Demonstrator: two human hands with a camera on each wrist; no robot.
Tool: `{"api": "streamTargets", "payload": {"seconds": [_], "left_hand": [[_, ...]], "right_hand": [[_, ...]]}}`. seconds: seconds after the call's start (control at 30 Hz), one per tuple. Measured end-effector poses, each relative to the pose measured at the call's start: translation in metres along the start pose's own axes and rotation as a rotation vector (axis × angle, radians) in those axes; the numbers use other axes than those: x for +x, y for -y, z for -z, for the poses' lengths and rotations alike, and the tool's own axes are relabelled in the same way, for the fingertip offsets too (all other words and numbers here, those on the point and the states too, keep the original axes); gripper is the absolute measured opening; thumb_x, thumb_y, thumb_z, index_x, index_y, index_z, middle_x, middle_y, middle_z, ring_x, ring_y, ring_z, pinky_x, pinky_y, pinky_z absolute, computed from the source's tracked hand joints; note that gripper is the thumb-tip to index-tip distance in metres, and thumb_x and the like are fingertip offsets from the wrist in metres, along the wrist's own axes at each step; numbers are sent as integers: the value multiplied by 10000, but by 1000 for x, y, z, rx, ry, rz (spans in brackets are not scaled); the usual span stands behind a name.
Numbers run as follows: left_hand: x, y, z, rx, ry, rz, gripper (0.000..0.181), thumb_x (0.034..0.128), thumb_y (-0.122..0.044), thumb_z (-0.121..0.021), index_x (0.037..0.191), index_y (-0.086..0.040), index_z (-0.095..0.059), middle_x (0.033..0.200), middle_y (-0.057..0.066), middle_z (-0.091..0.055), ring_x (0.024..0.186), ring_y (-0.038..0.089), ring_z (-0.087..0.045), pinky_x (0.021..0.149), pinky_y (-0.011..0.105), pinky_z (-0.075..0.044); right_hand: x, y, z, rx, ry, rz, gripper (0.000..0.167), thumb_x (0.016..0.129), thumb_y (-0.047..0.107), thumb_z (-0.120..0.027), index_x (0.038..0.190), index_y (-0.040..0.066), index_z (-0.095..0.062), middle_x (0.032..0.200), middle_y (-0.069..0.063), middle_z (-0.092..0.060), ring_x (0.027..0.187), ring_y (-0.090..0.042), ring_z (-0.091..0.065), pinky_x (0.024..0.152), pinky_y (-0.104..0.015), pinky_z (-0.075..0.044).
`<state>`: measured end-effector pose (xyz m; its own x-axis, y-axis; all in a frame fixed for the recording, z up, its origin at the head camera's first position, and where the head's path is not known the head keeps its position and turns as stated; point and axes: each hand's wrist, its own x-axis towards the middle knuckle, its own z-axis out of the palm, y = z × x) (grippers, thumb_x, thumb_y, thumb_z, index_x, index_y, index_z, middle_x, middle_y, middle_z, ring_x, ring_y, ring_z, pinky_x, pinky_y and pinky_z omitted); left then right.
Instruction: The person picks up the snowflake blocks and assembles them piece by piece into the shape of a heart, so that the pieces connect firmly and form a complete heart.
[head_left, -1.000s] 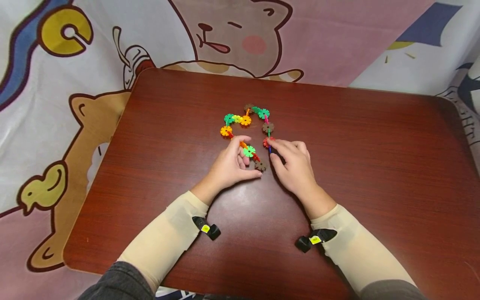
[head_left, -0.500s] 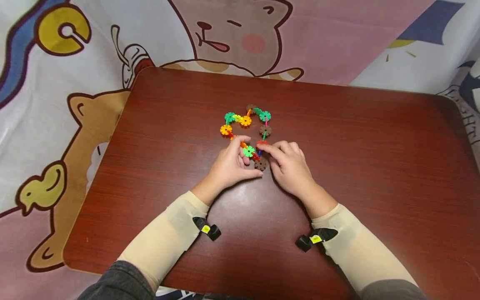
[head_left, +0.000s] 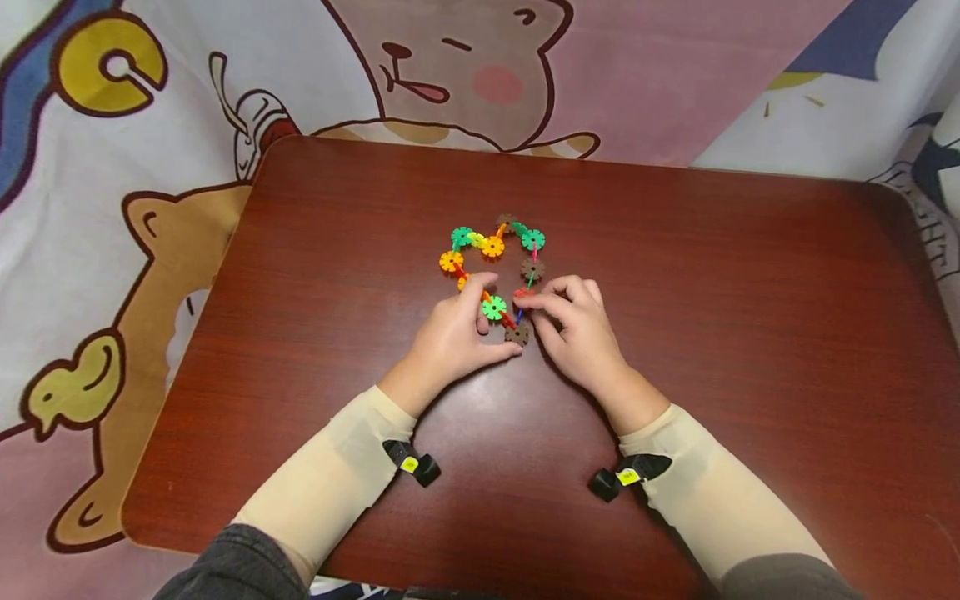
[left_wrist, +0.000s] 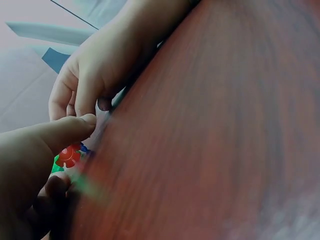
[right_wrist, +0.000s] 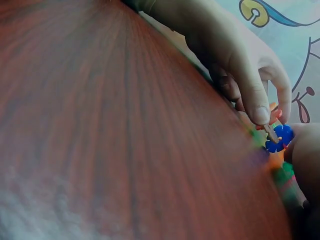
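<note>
A chain of colourful notched plastic discs, snowflake building pieces, lies on the table in a heart-like loop. My left hand [head_left: 450,337] holds its lower left part, fingers curled behind the light green disc [head_left: 493,307] and thumb at the brown disc [head_left: 517,335]. At the lower right, my right hand [head_left: 577,325] pinches the chain by the red disc [head_left: 523,294] and the blue disc [right_wrist: 280,138]. In the right wrist view the blue disc meets the brown one; whether their slots are joined I cannot tell. My fingers partly hide these pieces.
The chain's far side has an orange disc [head_left: 492,247], a teal disc [head_left: 533,240] and another brown disc [head_left: 532,269]. Beneath is a reddish-brown wooden table [head_left: 750,333]. A printed cartoon cloth [head_left: 637,75] hangs behind its far edge.
My right hand has moved left, bringing the red and blue discs to the lower brown disc and closing the gap in the loop. The left hand stays nearly in place.
</note>
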<state>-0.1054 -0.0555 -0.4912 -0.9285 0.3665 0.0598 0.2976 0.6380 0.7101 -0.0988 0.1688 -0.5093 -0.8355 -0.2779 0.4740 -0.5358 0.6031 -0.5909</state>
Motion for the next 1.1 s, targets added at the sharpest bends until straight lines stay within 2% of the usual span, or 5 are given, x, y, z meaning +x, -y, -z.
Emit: {"api": "streamTargets", "payload": {"seconds": [0.17, 0.43, 0.63, 0.97, 1.1], "left_hand": [[-1, 5, 1, 28, -44, -100, 870, 780, -402, -953, 1465, -93, -514, 809, -30, -570, 662, 116, -528, 638, 331, -492], [2, 15, -2, -26, -31, -289, 579, 800, -180, -901, 1300, -94, -622, 834, -43, -655, 610, 40, -556, 600, 249, -496], [5, 19, -5, -93, -1, -337, 446, 815, -149, -932, 1185, -95, -688, 837, -41, -674, 610, 22, -563, 588, 220, -494], [3, 21, -6, -192, -40, -351, 232, 794, -150, -968, 915, -114, -774, 817, -29, -735, 636, 37, -616, 607, 225, -516], [4, 23, -6, -203, -45, -400, 170, 792, -140, -969, 854, -128, -811, 840, -37, -763, 681, 40, -639, 620, 225, -510]], "right_hand": [[3, -1, 1, 5, -57, 95, 232, 866, 24, -839, 1077, 119, -851, 1212, -165, -682, 1098, -443, -531, 939, -575, -373], [6, -12, 16, -70, 12, 229, 180, 824, 103, -913, 980, 156, -842, 1309, -138, -660, 1179, -489, -484, 971, -672, -320], [4, -17, 20, -57, 100, 215, 158, 878, 112, -874, 1021, 166, -834, 1182, -25, -742, 1234, -412, -527, 979, -680, -303], [4, -14, 18, 19, 99, 219, 145, 880, 67, -862, 1005, 131, -827, 1089, -9, -777, 1167, -378, -565, 993, -619, -315], [5, -13, 16, 58, 129, 237, 149, 883, 54, -854, 1011, 126, -826, 1079, -9, -780, 1142, -336, -587, 975, -560, -336]]}}
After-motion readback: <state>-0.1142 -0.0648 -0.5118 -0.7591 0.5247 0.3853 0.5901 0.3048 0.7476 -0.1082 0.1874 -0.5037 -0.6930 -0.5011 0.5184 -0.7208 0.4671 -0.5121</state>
